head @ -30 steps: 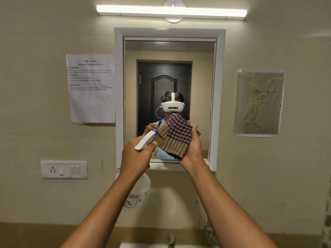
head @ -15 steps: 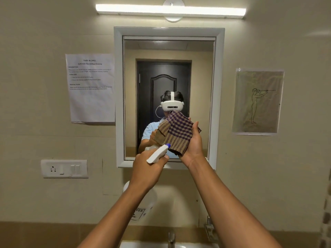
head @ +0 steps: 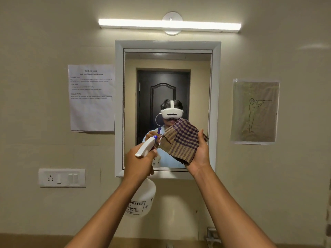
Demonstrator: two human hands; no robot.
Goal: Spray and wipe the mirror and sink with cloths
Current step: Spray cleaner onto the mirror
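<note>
- Mirror (head: 168,72): white-framed, upright on the far wall, centre; reflects a dark door and a person wearing a white headset.
- Left hand (head: 138,162): raised before the mirror's lower left part, fingers wrapped tight round the neck of the bottle (head: 143,199) (index finger hidden, so trigger contact cannot be told).
- Bottle: white, translucent, hanging below the left hand; printed label facing near; white spray head with blue nozzle tip pointing up and right toward the cloth.
- Right hand (head: 200,153): raised before the mirror's lower right part, palm turned left, fingers and thumb closed on the cloth (head: 182,140).
- Cloth: checked brown and purple, folded, draped over the right palm, just right of the nozzle.
- Light (head: 169,24): lit tube above the mirror.
- Sheet (head: 92,108): printed paper on the wall, left of the mirror.
- Drawing (head: 255,111): outline figure on brownish paper, right of the mirror.
- Switchboard (head: 61,177): white, lower left on the wall.
- Sink: not in view.
</note>
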